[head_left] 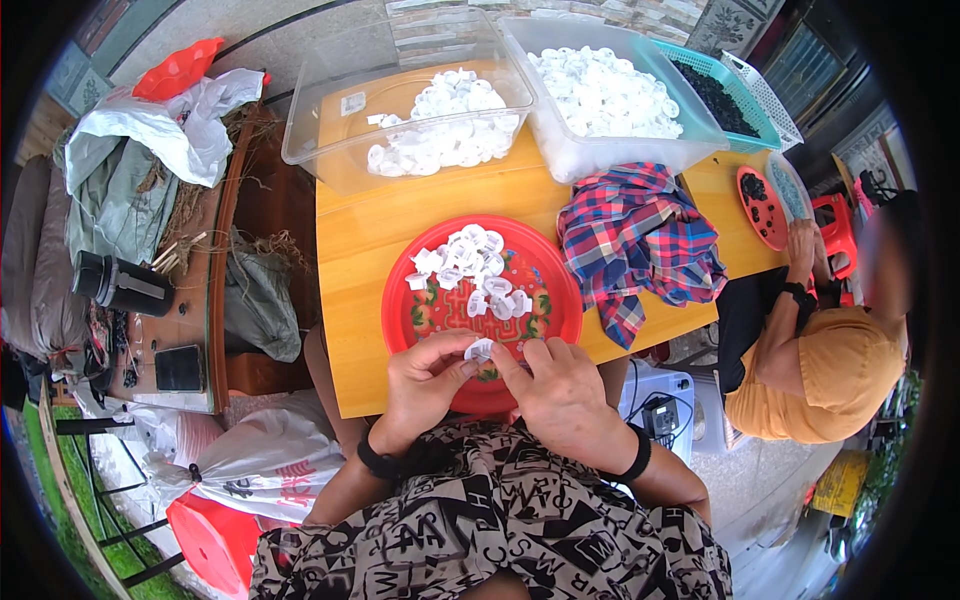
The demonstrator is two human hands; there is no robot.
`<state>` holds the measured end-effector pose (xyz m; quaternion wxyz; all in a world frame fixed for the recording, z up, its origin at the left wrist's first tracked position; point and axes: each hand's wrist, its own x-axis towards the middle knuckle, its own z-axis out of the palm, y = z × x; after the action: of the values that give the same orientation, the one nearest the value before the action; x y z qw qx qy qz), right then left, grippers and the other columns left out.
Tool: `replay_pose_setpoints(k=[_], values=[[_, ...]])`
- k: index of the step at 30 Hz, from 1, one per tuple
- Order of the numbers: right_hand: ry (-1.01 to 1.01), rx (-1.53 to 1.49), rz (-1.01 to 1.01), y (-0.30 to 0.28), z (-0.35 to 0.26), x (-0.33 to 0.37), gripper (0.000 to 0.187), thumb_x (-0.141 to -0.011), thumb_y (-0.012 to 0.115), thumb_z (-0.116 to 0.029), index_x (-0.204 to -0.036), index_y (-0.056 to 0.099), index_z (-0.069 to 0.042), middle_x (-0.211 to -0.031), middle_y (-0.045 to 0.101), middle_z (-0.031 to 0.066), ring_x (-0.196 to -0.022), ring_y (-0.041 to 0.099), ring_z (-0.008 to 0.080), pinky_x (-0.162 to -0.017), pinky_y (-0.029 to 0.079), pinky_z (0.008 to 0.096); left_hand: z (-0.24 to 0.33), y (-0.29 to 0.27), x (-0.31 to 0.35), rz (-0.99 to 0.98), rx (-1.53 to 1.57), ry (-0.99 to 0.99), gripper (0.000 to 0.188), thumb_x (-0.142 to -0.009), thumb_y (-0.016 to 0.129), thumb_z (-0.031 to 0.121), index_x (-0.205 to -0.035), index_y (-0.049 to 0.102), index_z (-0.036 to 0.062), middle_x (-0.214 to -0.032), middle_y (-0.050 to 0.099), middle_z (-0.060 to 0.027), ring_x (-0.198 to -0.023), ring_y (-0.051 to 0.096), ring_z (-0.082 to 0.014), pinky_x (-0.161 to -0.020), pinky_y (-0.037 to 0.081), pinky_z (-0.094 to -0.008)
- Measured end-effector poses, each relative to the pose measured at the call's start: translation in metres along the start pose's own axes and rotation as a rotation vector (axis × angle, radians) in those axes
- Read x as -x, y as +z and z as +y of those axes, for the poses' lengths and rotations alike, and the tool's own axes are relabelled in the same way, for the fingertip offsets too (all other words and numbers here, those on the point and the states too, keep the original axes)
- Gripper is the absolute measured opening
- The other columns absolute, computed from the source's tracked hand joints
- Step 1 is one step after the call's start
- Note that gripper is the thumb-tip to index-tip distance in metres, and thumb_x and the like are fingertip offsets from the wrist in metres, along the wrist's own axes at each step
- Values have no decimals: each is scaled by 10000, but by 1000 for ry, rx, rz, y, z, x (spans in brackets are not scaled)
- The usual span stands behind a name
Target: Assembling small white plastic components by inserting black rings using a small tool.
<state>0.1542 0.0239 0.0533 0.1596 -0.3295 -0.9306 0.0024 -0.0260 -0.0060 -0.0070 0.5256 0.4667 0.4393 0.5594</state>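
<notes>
Between my two hands, over the near part of a round red tray (397, 300), is a small white plastic part (480, 350). My left hand (428, 385) pinches it from the left with thumb and forefinger. From the right, my right hand (560, 400) presses its fingers against the same part; its other fingers curl inward. Farther back on the tray lies a loose heap of similar white plastic parts (465, 258), with a few more (498, 298) nearer the middle. The exact shape of the held part is partly hidden by my fingers.
A clear bin (345, 150) and a frosted bin (570, 155) of white parts stand behind the tray. A plaid cloth (640, 240) lies to its right. Beyond are a teal basket (765, 125) and a person in orange (820, 375) handling small plates. A side table (200, 330) stands left.
</notes>
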Motion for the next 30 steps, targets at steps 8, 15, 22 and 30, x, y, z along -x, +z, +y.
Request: replay_pose_setpoints(k=[8, 15, 22, 30], values=[[11, -32, -35, -1, 1, -2, 407, -698, 563, -98, -1086, 593, 21, -736, 478, 73, -650, 517, 198, -512, 424, 303, 0, 3, 0, 24, -4, 56, 293, -791, 562, -159, -1058, 578, -39, -1088, 584, -135, -961, 594, -187, -827, 507, -295], [170, -247, -53, -9, 2, 4, 499, -660, 652, -57, -1135, 545, 50, -656, 477, 91, -557, 532, 236, -510, 450, 349, 3, 3, -2, 30, 102, 57, 296, -808, 540, -154, -1073, 573, -26, -1117, 563, -114, -997, 578, -171, -813, 514, -274], [198, -313, -136, -13, -7, -3, 462, -688, 580, -15, -1141, 530, 57, -693, 545, 121, -592, 581, 279, -533, 475, 369, 4, 8, -1, 76, -119, 150, 299, -784, 564, -159, -1042, 597, -10, -1103, 577, -134, -985, 583, -174, -789, 510, -265], [164, -254, -460, -23, 3, -22, 381, -677, 627, -98, -1025, 537, 28, -696, 604, 145, -654, 625, 309, -542, 481, 403, 1, 4, 0, 12, -213, 172, 295, -761, 559, -193, -1011, 589, -40, -1111, 565, -151, -976, 591, -199, -820, 509, -287]])
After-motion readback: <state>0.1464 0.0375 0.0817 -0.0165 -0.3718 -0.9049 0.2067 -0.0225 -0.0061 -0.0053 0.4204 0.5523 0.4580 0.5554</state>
